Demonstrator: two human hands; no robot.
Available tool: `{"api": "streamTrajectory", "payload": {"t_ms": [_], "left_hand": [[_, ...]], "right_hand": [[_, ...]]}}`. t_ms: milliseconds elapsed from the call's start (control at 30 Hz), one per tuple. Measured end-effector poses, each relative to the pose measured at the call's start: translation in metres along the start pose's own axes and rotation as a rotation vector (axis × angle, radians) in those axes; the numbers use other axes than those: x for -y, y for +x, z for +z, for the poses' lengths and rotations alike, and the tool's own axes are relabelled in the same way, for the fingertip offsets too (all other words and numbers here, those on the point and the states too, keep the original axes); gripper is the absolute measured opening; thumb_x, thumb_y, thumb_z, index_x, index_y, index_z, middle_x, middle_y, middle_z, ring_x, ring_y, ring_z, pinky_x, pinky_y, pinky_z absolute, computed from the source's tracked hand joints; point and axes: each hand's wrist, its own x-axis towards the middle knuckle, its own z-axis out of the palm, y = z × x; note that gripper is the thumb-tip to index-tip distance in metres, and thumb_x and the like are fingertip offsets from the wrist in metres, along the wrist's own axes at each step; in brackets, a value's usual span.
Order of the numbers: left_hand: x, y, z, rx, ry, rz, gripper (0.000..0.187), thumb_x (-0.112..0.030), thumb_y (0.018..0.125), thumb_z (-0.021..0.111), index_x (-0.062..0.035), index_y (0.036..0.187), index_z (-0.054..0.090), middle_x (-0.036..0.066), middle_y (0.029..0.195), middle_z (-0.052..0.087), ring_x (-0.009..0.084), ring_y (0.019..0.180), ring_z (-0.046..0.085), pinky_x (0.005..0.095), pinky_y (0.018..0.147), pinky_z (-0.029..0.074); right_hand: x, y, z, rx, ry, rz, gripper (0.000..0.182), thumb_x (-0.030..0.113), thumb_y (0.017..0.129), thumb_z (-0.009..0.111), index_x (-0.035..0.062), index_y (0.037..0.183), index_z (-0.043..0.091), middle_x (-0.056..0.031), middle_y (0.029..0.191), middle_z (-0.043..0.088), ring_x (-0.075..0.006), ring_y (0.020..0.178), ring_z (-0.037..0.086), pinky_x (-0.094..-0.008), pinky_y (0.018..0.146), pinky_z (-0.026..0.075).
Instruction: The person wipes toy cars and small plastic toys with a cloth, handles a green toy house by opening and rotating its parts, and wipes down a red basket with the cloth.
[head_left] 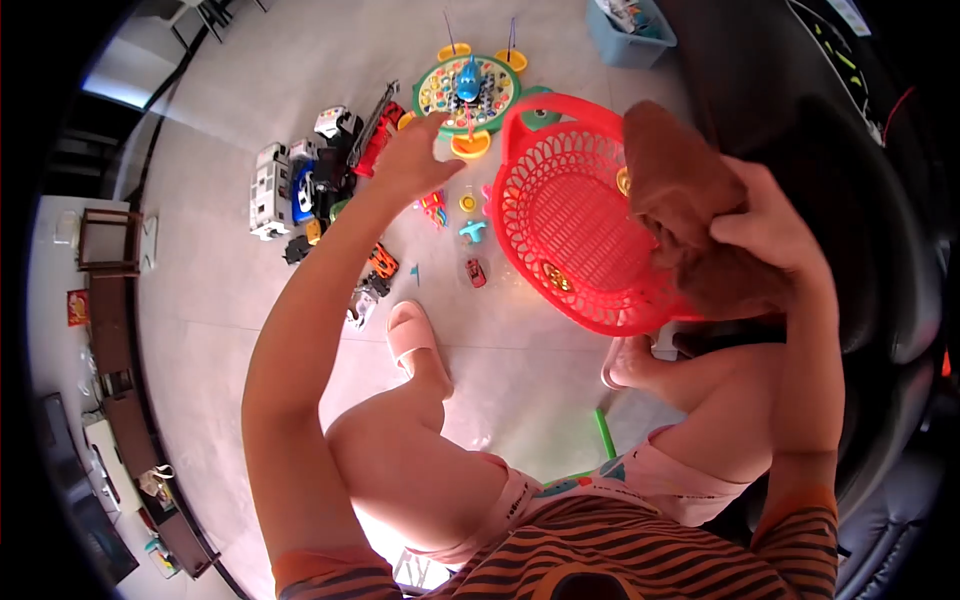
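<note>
At right of the frame, a brown cloth hangs over a red basket

In the upper right, the right hand [765, 225] holds the brown cloth [680, 180] at the rim of the red basket [580, 215]. Its thumb lies across the folds, pinching them; the other fingers are largely hidden, so how they sit cannot be told. The cloth overlaps the right side of the basket, covering part of its openwork wall. Gold-coloured pieces [558, 277] show at the basket's lower edge and beside the cloth.

In the upper left-centre, the left hand [412, 162] is held out with nothing in its grasp, its thumb parted from the fingers. It appears nearest to the round green toy [468, 92], which has a blue figure [468, 80] at its middle and yellow trays around it.

Left of that hand, toy vehicles stand grouped on the grey floor [210, 330], among them a white one [270, 190]. Between the hand and the basket lie small toys, including a turquoise piece [473, 231] and, lower, a small red car [475, 272]. A blue bin [630, 35] stands at the top, beside the black sofa [860, 230].
</note>
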Motion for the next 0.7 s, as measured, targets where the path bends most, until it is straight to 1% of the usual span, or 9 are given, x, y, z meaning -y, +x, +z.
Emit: {"api": "streamTrajectory", "payload": {"t_ms": [133,167,267,333,400,467,600,667,700], "left_hand": [[-0.046,0.019,-0.025,-0.187,-0.109,0.274,0.07,-0.027,0.067,0.078,-0.0109,0.128,0.046,0.015,0.136,0.037,0.0326,0.116,0.046,0.0358,0.089,0.045],[-0.05,0.02,-0.031,-0.207,-0.095,0.368,0.059,-0.026,0.068,0.076,-0.015,0.121,0.055,0.015,0.124,0.052,0.0317,0.106,0.053,0.0373,0.09,0.044],[-0.056,0.009,-0.039,0.244,-0.472,0.06,0.036,-0.019,0.072,0.071,-0.0086,0.105,0.063,0.012,0.09,0.066,0.0243,0.081,0.062,0.0331,0.074,0.048],[-0.061,-0.011,-0.043,0.019,-0.351,0.132,0.015,-0.013,0.076,0.065,-0.0018,0.086,0.065,0.011,0.061,0.06,0.0153,0.057,0.057,0.0306,0.058,0.046],[-0.085,-0.034,-0.058,-0.246,-0.465,0.02,0.014,-0.013,0.078,0.062,0.001,0.076,0.063,0.015,0.057,0.055,0.0108,0.053,0.051,0.0315,0.052,0.043],[-0.103,-0.048,-0.068,-0.463,-0.535,-0.102,0.017,-0.015,0.077,0.063,0.0021,0.073,0.063,0.018,0.056,0.053,0.01,0.049,0.045,0.0299,0.05,0.041],[-0.146,-0.078,-0.077,-0.609,-0.069,-0.21,0.016,-0.019,0.065,0.069,-0.0046,0.072,0.067,0.02,0.061,0.058,0.0352,0.057,0.06,0.0393,0.054,0.046],[-0.164,-0.094,-0.062,-0.662,-0.086,-0.086,0.024,-0.02,0.067,0.071,0.0007,0.079,0.066,0.018,0.072,0.065,0.0233,0.057,0.062,0.034,0.056,0.046],[-0.178,-0.092,-0.072,-0.732,-0.055,0.103,0.029,-0.02,0.066,0.071,0.001,0.085,0.063,0.016,0.075,0.063,0.024,0.061,0.06,0.0317,0.058,0.045]], "right_hand": [[0.031,-0.048,-0.03,0.039,0.12,-0.101,0.05,-0.003,0.057,0.051,-0.008,0.106,0.057,-0.0081,0.092,0.063,-0.0108,0.091,0.056,-0.0251,0.082,0.044],[0.028,-0.053,-0.036,0.026,0.104,-0.101,0.05,-0.005,0.055,0.049,-0.0082,0.104,0.058,-0.0078,0.09,0.063,-0.0103,0.089,0.056,-0.0242,0.08,0.044],[0.033,-0.067,-0.045,-0.011,0.025,-0.19,0.05,-0.005,0.056,0.05,-0.0082,0.105,0.058,-0.007,0.089,0.063,-0.0106,0.089,0.056,-0.0234,0.081,0.044],[0.028,-0.07,-0.054,-0.11,0.047,-0.289,0.052,-0.005,0.058,0.051,-0.008,0.109,0.056,-0.0064,0.091,0.062,-0.0111,0.09,0.056,-0.0236,0.081,0.044],[0.014,-0.062,-0.07,-0.25,0.14,-0.441,0.053,-0.003,0.06,0.051,-0.0075,0.113,0.054,-0.0062,0.094,0.062,-0.0115,0.09,0.056,-0.0242,0.082,0.044],[0.023,-0.066,-0.068,-0.405,0.271,-0.657,0.059,0.0,0.066,0.052,-0.0045,0.125,0.046,-0.0079,0.108,0.06,-0.0126,0.099,0.055,-0.0267,0.087,0.044],[0.047,-0.074,0.001,-0.514,0.099,-0.756,0.059,0.004,0.066,0.058,-0.0009,0.124,0.048,-0.0125,0.108,0.061,-0.0199,0.098,0.06,-0.0316,0.088,0.046],[0.04,-0.068,0.049,-0.569,-0.205,-0.936,0.056,0.002,0.064,0.061,0.0046,0.119,0.053,-0.0145,0.115,0.057,-0.0328,0.106,0.055,-0.0375,0.086,0.047],[0.043,-0.066,0.07,-0.538,-0.326,-1.05,0.052,0.002,0.063,0.064,0.0099,0.114,0.056,-0.0083,0.109,0.059,-0.0312,0.099,0.056,-0.0392,0.079,0.048]]}}
